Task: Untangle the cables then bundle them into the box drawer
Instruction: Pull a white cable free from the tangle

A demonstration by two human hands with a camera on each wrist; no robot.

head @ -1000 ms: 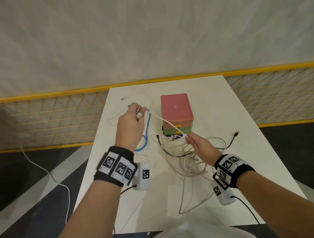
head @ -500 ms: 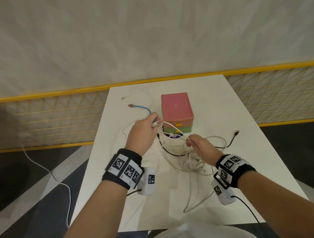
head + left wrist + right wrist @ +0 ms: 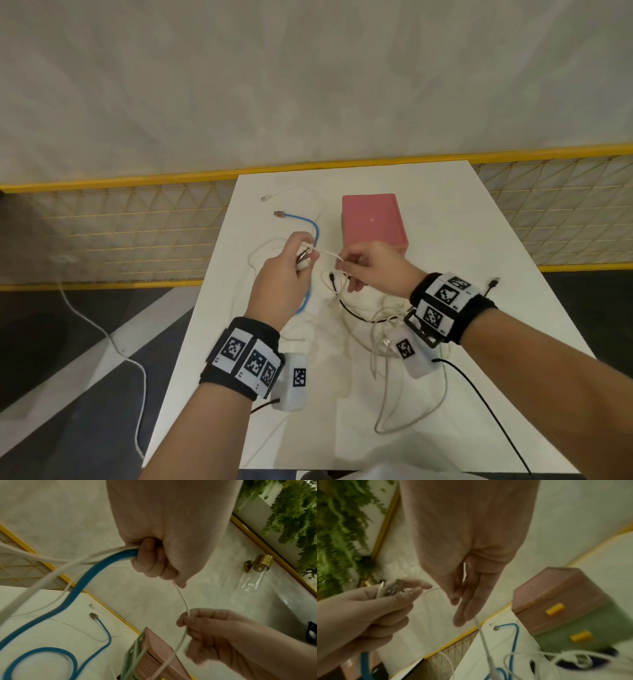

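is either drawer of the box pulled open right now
No, in the right wrist view the pink drawer and green drawer both sit flush in the box.

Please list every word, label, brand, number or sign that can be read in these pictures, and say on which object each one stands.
No readable text: there are no words, brands or numbers.
Black-and-white square code markers, patterns only: on the left wristband, the right wristband and both white wrist camera housings.
Small marks beside the wristband markers: too small to read.
The pink box and the cables: no print visible.
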